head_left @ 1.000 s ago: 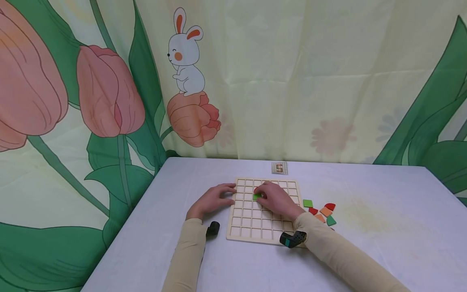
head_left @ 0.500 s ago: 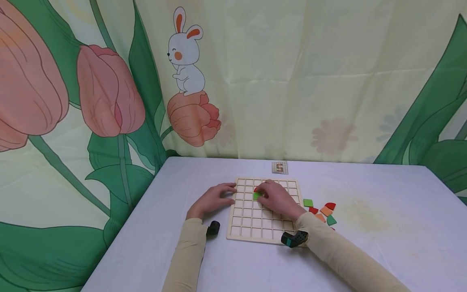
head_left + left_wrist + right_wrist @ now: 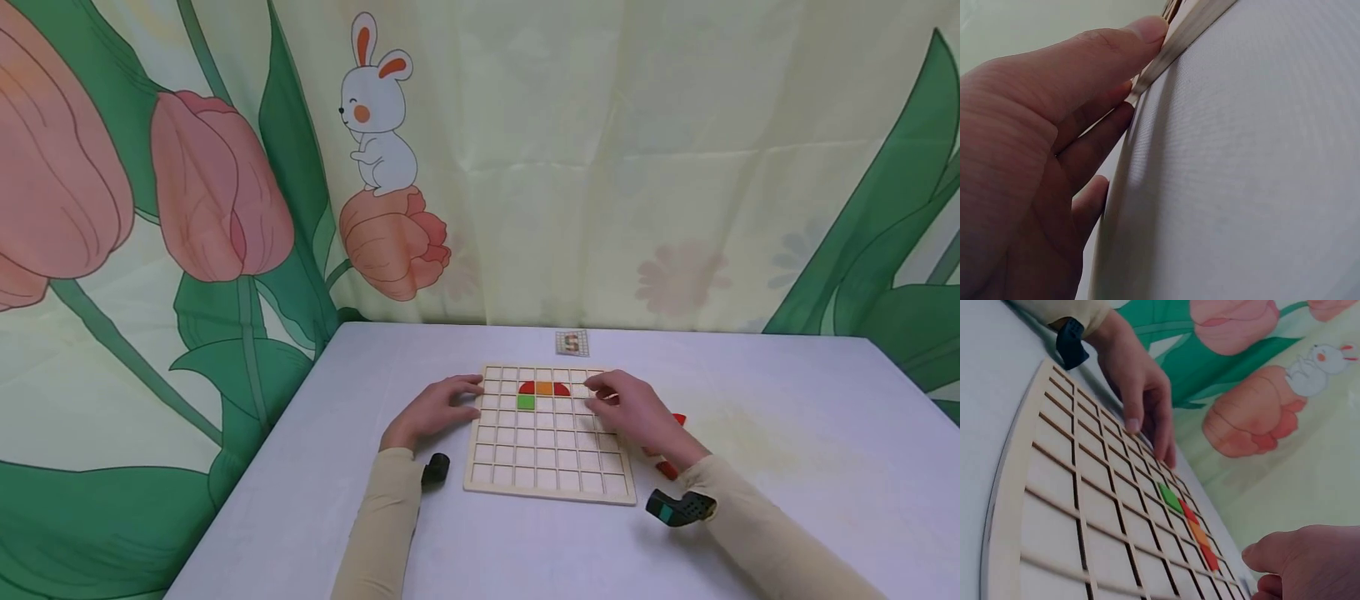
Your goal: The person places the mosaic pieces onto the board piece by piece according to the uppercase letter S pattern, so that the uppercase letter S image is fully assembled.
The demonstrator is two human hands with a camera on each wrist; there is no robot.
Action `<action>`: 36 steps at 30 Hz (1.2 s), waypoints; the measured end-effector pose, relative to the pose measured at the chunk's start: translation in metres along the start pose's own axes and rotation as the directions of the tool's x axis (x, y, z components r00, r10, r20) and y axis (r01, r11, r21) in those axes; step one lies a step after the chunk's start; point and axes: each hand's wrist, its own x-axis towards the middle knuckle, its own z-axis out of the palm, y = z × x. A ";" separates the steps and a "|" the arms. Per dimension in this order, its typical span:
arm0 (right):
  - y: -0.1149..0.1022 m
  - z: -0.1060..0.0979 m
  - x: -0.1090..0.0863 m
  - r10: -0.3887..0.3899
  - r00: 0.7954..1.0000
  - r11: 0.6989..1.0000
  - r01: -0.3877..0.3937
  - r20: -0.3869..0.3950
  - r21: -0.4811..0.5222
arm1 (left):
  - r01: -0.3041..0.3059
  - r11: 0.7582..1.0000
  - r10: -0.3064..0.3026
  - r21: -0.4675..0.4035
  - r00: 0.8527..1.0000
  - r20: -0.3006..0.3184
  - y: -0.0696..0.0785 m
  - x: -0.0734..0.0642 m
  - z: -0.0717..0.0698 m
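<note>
A wooden grid board (image 3: 550, 497) lies on the table. On its upper part a red quarter-round tile (image 3: 527, 387), an orange square tile (image 3: 544, 388) and a second red quarter-round tile (image 3: 561, 390) form a row. One light green square tile (image 3: 526, 402) sits directly below the left red one. My left hand (image 3: 433, 410) rests at the board's left edge, its fingertips and thumb (image 3: 1147, 29) against the wooden rim. Over the board's right edge hovers my right hand (image 3: 637, 412), fingers loosely bent and nothing visible between them; its thumb also shows in the right wrist view.
Loose red pieces (image 3: 667, 470) lie right of the board, partly hidden behind my right hand and wrist. A small card (image 3: 572, 342) printed with a gridded picture lies beyond the board. A curtain (image 3: 555, 167) with tulips and a rabbit hangs behind the table.
My right hand has left the green square tile and moved right to the board's edge, uncovering the red and orange row. My left hand has stayed at the left rim.
</note>
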 end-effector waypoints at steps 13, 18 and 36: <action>0.037 -0.038 -0.039 0.079 0.996 0.996 -0.081 -0.046 -0.028 | -0.016 1.000 0.016 0.009 1.000 0.002 -0.001 0.000 -0.001; 0.046 -0.047 -0.048 0.082 0.995 0.995 -0.084 -0.055 -0.045 | -0.019 1.000 0.019 0.016 1.000 0.002 -0.001 0.000 -0.002; 0.063 -0.056 -0.059 -0.027 0.999 0.992 0.031 0.033 -0.121 | -0.028 1.000 0.028 -0.003 1.000 0.009 -0.002 0.001 -0.001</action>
